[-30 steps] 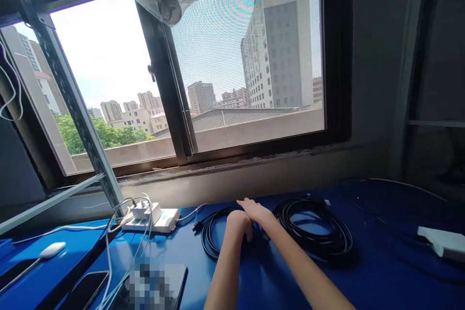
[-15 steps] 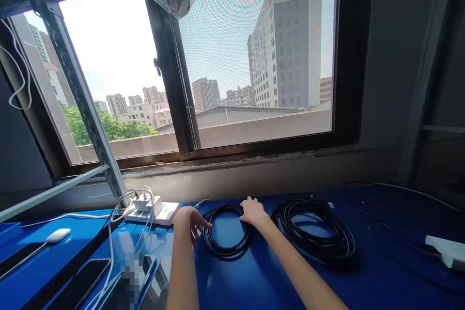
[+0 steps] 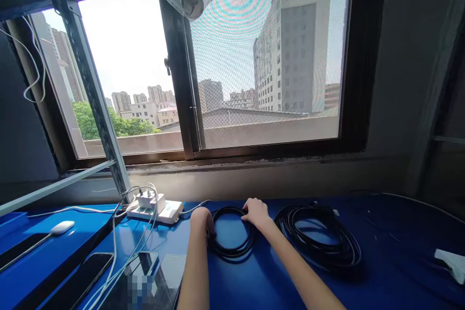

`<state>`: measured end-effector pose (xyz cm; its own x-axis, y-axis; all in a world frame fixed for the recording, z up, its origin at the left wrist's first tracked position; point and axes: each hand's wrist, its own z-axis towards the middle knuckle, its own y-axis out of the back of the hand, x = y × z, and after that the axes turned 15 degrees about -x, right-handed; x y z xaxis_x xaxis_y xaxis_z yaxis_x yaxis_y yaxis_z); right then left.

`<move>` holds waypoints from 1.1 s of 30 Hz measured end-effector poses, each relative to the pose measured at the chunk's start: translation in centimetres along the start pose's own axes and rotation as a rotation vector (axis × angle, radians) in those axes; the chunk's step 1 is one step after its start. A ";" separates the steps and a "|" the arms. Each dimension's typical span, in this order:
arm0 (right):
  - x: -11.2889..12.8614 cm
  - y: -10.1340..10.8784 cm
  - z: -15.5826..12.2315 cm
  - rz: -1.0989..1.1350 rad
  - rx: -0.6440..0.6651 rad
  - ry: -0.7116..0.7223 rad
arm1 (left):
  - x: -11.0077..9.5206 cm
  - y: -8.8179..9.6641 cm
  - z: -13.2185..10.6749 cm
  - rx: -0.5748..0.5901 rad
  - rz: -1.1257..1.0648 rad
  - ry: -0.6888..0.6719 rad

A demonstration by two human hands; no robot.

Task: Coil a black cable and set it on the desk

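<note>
A small coil of black cable [image 3: 231,251] lies on the blue table [image 3: 261,281] in front of me. My left hand [image 3: 201,220] rests on the coil's left side with its fingers curled over the cable. My right hand [image 3: 256,213] presses on the coil's upper right rim, fingers bent over it. A larger coil of black cable [image 3: 319,242] lies just to the right, apart from both hands.
A white power strip [image 3: 156,209] with plugs and white leads sits at the left under the window. Two dark phones [image 3: 85,276] and a white mouse [image 3: 62,227] lie further left. A white object [image 3: 452,261] sits at the right edge. A metal shelf post [image 3: 94,101] stands left.
My left hand came off the coil's middle, swung left and settled on the small coil's left side. My right hand stayed on the upper right rim. The coil looks rounder and tidier.
</note>
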<state>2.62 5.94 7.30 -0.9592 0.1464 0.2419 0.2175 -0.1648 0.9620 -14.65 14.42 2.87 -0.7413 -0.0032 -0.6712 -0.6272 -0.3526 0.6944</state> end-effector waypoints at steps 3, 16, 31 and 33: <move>-0.7 0.5 0.1 0.009 0.010 -0.029 | 0.1 0.7 -0.4 0.229 0.124 0.263; -2.2 -1.0 0.8 0.072 0.014 -0.041 | 0.0 1.1 -0.5 0.450 -0.143 0.374; 0.1 -4.7 -1.1 -0.045 -0.245 -0.073 | -3.7 -2.6 -6.7 -0.124 0.053 -0.198; 0.3 -5.1 -1.3 -0.043 -0.279 -0.094 | -3.5 -2.4 -6.5 -0.126 0.043 -0.203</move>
<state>0.95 5.52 2.34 -0.9427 0.2468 0.2244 0.1060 -0.4164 0.9030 -9.01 9.16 1.86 -0.8075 0.1625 -0.5670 -0.5685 -0.4706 0.6748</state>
